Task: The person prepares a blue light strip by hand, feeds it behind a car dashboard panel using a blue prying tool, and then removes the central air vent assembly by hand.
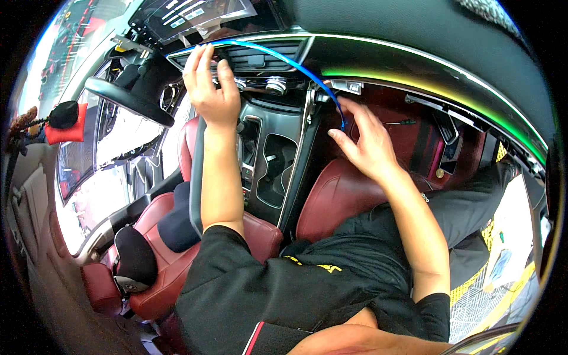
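Clearly, from my distant post, the blue strip (278, 55) is what I must mind: it runs along the upper edge of the air vents (254, 61), bows across them and drops past the corner of the dash toward the footwell (402, 142). My left hand (214, 94) is spread and unclenched, two fingertips at the strip by the vents' top edge, thumb well apart from them; my right hand (371, 139) curves loosely around the strip's lower end, but whether thumb and fingers pinch it I cannot tell. As I judge it, the bowed middle has nothing steadying it, so if my left fingertips slip, it could spring off the edge, and too hard a pull on the right could kink it where it bends down past the bare metal bracket (349, 86). A loose right hand might also let the end drop toward the thin dark cable (399, 123) and tangle there. Around me is a car's cabin: glossy dark trim with a glowing green-yellow light strip (438, 86), a screen (219, 15) above the vents, silver knobs (276, 86) below, then the console's cup holder (278, 177), dark red leather seats (337, 195), and a red pouch (66, 131) at far left, with bright surroundings beyond the windows
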